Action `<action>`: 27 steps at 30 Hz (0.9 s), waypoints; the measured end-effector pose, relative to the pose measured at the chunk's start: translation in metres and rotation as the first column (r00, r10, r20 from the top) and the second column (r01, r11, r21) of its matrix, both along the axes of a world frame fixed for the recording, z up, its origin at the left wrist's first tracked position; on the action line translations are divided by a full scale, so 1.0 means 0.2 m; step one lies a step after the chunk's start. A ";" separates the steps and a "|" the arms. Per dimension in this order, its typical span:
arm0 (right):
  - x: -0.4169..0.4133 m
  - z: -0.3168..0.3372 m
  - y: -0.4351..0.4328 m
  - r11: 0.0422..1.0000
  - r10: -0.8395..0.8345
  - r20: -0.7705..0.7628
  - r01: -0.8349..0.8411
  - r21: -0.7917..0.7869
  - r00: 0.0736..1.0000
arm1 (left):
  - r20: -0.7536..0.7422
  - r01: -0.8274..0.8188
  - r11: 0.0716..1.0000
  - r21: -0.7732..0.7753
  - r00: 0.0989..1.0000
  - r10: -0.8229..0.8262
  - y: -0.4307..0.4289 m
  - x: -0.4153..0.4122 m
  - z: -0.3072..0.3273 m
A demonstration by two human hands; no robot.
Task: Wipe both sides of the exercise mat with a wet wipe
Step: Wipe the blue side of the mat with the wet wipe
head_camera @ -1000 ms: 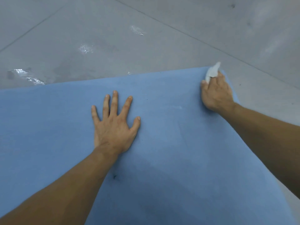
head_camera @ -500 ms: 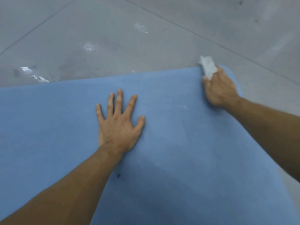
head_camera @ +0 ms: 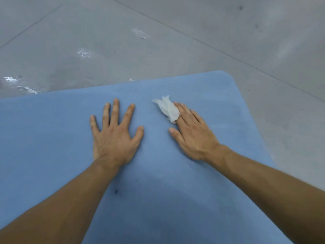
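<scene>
A blue exercise mat (head_camera: 175, 199) lies flat on a grey floor and fills the lower part of the head view. My left hand (head_camera: 114, 136) presses flat on the mat near its middle, fingers spread and straight. To its right, my right hand (head_camera: 191, 136) also lies flat on the mat with straight fingers, pressing a crumpled white wet wipe (head_camera: 167, 108) against the surface. The wipe sticks out past the fingertips on the index side. Part of the wipe is hidden under the fingers.
The mat's far edge ends in a rounded corner (head_camera: 226, 74) at the right. Beyond it is grey floor with shiny wet patches (head_camera: 84, 53) and a seam line. A small dark mark (head_camera: 116, 191) sits on the mat beside my left forearm.
My right hand slid the wipe from the mat's far right corner leftward and nearer, toward my left hand, and its fingers flattened out. My left hand stayed pressed in place.
</scene>
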State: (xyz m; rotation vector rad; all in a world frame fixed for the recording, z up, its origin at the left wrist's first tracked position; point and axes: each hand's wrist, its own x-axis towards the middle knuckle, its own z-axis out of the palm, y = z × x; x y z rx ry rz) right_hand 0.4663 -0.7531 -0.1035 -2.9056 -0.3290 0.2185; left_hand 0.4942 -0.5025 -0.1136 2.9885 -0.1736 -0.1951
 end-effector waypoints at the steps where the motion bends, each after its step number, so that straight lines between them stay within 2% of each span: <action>1: -0.02 -0.01 -0.03 0.999 -0.030 0.009 0.030 -0.018 1.000 | 0.003 0.000 1.000 0.000 1.000 0.000 0.00 0.00 0.00; 3: -0.02 -0.02 -0.19 0.976 -0.216 0.040 0.216 -0.009 0.976 | 0.007 0.001 1.000 -0.007 1.000 -0.001 0.00 0.00 -0.01; 6: -0.01 -0.02 -0.48 0.834 -0.552 0.054 0.551 0.031 0.832 | 0.013 0.001 1.000 -0.006 1.000 -0.001 0.01 0.00 -0.02; 9: 0.05 -0.02 -0.60 0.744 -0.668 0.036 0.664 0.078 0.744 | 0.025 -0.005 1.000 -0.020 1.000 0.005 0.01 0.01 -0.02; 13: 0.30 -0.02 -0.48 0.653 -0.754 -0.046 0.755 0.058 0.656 | 0.016 0.002 1.000 -0.013 1.000 -0.002 0.00 0.01 -0.01; 15: 0.38 -0.01 -0.37 0.701 -0.709 -0.043 0.710 0.065 0.704 | 0.009 0.006 1.000 -0.007 1.000 -0.006 0.00 0.01 -0.01; 17: 0.43 -0.01 -0.22 0.810 -0.582 -0.014 0.582 0.073 0.813 | 0.008 0.007 1.000 -0.003 1.000 -0.007 0.00 0.01 0.00; 19: 0.43 0.00 -0.04 0.915 -0.396 -0.025 0.397 0.072 0.918 | 0.010 0.004 1.000 -0.008 1.000 -0.004 0.01 0.01 0.00; 21: 0.38 0.01 0.12 0.982 -0.167 -0.013 0.168 0.081 0.986 | 0.013 0.003 1.000 -0.018 1.000 -0.003 0.00 0.01 0.00; 24: 0.28 0.03 0.20 0.998 0.025 -0.030 -0.023 0.063 0.999 | 0.014 0.006 1.000 -0.007 1.000 -0.006 0.00 0.01 0.00; 27: 0.29 0.02 0.02 1.000 -0.025 0.022 0.025 -0.007 0.999 | 0.011 0.003 1.000 -0.015 1.000 -0.003 0.00 0.01 0.00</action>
